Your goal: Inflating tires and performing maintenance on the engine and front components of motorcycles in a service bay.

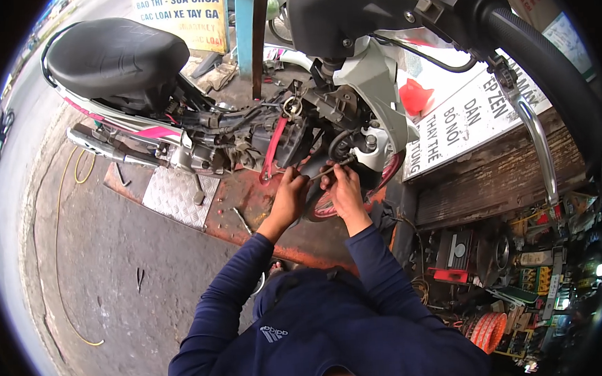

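Observation:
A motorcycle [258, 133] stands before me with its body panels off, so the frame and wiring show. My left hand [290, 194] is closed in front of the front wheel [325, 208], its fingers around one end of a thin, dull tube-like piece [327, 171]. Close beside it, my right hand [346, 191] pinches the other end near the white fork cover [374, 148]. I cannot tell whether this piece is a hose or a cable. A red strap [274, 149] hangs from a keyring at the opened middle of the motorcycle, just left of my hands.
A red work platform [238, 207] with a metal tread plate [180, 195] lies under the motorcycle. A wrench-like tool [242, 220] rests on it. Pliers [140, 280] and a yellow hose [62, 292] lie on the floor. Cluttered tool shelves [520, 279] stand right; the handlebar [537, 63] overhangs.

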Demonstrator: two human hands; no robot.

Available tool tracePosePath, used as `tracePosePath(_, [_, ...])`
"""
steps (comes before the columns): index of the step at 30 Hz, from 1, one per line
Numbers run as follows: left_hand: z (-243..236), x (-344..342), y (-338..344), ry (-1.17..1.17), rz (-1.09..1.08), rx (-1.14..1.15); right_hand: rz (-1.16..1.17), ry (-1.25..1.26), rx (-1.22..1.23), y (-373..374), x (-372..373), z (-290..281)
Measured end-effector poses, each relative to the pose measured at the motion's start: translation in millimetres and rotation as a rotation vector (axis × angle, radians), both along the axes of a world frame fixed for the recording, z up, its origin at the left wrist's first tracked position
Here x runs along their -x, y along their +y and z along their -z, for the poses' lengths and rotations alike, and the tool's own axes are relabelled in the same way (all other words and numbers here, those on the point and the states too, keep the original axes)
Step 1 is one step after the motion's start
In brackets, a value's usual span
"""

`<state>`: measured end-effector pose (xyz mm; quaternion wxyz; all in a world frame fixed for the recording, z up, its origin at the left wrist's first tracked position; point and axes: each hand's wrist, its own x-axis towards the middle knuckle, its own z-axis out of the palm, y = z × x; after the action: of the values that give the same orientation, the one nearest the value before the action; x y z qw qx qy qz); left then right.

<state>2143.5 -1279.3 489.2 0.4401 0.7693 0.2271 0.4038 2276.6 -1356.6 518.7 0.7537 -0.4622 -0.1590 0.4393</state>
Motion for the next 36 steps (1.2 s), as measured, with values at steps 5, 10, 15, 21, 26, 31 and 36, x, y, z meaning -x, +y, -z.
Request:
tracePosePath(5, [-14,6,3,0.017,-0.029,-0.389,-0.067,0.086,0.041,0,-7,-8])
tracePosePath(10, [-32,26,2,-0.137,0.640,1.585,-0.217,0.250,-0.024,-7,-22,-1])
tracePosePath(15, [-6,18,-7,0.107,0.268,0.386,-0.183,0.290,-0.069,-2,-13,-2])
tracePosePath(21, [-5,13,23,0.322,0.136,-0.616,-0.065,0.255,0.049,-10,12,4])
tracePosePath(26, [-4,31,29,-0.059,0.391,1.134,-0.108,0.192,-0.016,-9,1,15])
tracePosePath(31, [2,30,8,-0.147,0.486,1.043,-0.144,0.190,-0.069,-15,4,7])
tracePosePath(36, [-37,30,12,-0.045,0.546,1.157,-0.187,0.178,-0.156,-18,4,6])
